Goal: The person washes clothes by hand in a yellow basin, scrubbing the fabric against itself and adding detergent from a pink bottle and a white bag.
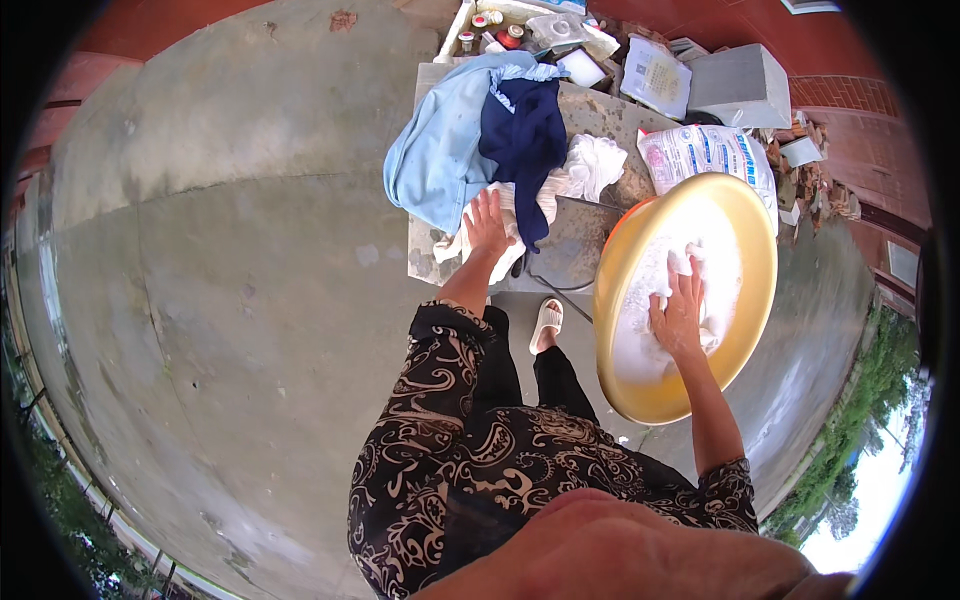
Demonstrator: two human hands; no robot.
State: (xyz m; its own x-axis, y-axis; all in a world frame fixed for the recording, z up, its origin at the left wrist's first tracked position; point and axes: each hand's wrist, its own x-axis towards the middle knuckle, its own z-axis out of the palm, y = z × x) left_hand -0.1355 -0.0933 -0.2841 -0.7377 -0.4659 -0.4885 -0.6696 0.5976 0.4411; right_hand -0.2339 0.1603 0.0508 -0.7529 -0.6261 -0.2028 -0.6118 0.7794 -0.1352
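My left hand [486, 228] lies with its fingers stretched out on a cream-white cloth [515, 225] at the near edge of the pile. Beside and above it are a light blue garment [435, 150] and a dark navy garment [525, 130] with a pale ruffled edge. A crumpled white cloth [595, 165] sits to their right. On my right stands a yellow basin [755, 285] filled with white suds [645, 340]. My right hand [680, 312] reaches into it, fingers apart, with foam on the fingertips. What lies under the foam is hidden.
The clothes rest on a low stone slab [425, 262]. A printed plastic bag [715, 155] stands behind the basin. Farther back are a grey box [740, 85], a white printed packet [655, 75] and small jars [510, 38]. A dark cord [560, 288] hangs by the slab.
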